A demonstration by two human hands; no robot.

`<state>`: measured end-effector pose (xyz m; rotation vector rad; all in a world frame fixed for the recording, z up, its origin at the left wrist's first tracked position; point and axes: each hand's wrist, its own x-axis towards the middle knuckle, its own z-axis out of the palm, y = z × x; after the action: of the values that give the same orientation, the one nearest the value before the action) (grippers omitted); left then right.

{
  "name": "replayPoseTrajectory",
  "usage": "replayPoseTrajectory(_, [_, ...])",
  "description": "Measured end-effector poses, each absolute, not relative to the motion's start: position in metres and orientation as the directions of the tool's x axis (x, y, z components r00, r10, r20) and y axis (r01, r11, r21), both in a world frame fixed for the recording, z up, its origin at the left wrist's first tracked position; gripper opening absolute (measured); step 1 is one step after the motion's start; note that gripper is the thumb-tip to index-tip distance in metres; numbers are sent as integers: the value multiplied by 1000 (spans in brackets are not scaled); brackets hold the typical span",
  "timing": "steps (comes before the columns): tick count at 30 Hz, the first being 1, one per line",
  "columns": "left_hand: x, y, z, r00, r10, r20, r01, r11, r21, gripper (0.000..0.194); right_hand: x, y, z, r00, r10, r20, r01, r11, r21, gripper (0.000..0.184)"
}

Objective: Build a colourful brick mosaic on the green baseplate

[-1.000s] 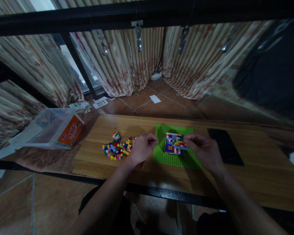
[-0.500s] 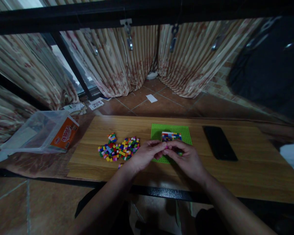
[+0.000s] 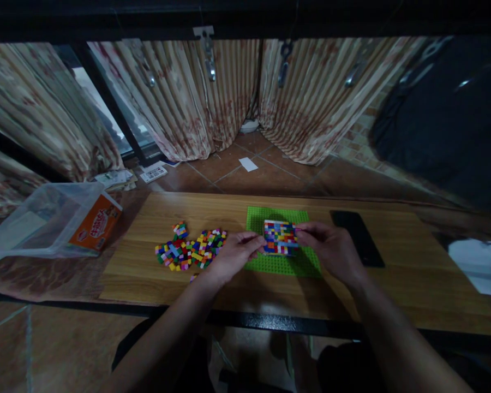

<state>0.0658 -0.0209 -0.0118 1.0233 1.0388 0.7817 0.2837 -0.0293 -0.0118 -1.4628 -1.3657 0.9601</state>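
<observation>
A many-coloured block built of toy bricks (image 3: 280,236) stands on the green studded baseplate (image 3: 257,218). My left hand (image 3: 239,252) is closed at the build's left side, thumb and forefinger gripping its edge. At the build's upper right edge, my right hand (image 3: 329,245) pinches a small pink brick (image 3: 298,230), mostly covered by the fingertips. Whether that brick touches the build, I cannot tell. A pile of loose toy bricks (image 3: 196,248) in mixed colours lies to the left of my left hand.
A black phone-like slab (image 3: 358,237) lies on the wooden table (image 3: 139,245), right of the baseplate. On the far left is a clear plastic box (image 3: 61,218) with an orange label. White paper (image 3: 477,267) shows at the right. Curtains (image 3: 188,103) hang beyond.
My hands have parted from being together over the front of the build. The left went to its left side, the right moved to its right edge with the pink brick. The view shifted slightly.
</observation>
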Motion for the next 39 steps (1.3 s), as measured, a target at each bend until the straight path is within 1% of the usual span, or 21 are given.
replayPoseTrajectory(3, [64, -18, -12, 315, 893, -320, 8, 335, 942, 27, 300, -24, -10, 89, 995, -35, 389, -67, -919, 23])
replayPoseTrajectory(7, [64, -19, -13, 347, 882, -318, 52, 321, 946, 23, 303, -25, -7, 31, 999, -36, 527, -47, -849, 20])
replayPoseTrajectory(10, [64, -21, -12, 369, 873, -320, 78, 314, 946, 22, 302, -27, -7, 10, 1000, 27, 593, 16, -805, 18])
replayPoseTrajectory(13, [64, -21, -13, 383, 868, -317, 100, 303, 948, 20, 303, -28, -9, -55, 995, 79, 635, 96, -767, 15])
replayPoseTrajectory(19, [60, -19, -16, 403, 857, -322, 139, 291, 947, 19, 304, -28, -8, -218, 961, 168, 672, 273, -689, 16])
replayPoseTrajectory(23, [59, -19, -16, 406, 859, -312, 136, 281, 950, 18, 304, -28, -7, -254, 944, 209, 668, 327, -669, 16])
replayPoseTrajectory(29, [57, -19, -18, 404, 870, -284, 170, 233, 957, 20, 305, -29, -9, -212, 965, 152, 692, 258, -674, 16])
replayPoseTrajectory(32, [56, -19, -19, 397, 879, -263, 184, 205, 961, 21, 305, -30, -10, -146, 982, 124, 676, 190, -712, 16])
replayPoseTrajectory(36, [56, -19, -19, 405, 880, -247, 185, 186, 965, 20, 304, -27, -16, -63, 998, 17, 543, 48, -839, 21])
replayPoseTrajectory(39, [57, -19, -18, 406, 879, -249, 202, 179, 963, 19, 304, -24, -20, -10, 996, -90, 432, -77, -899, 24])
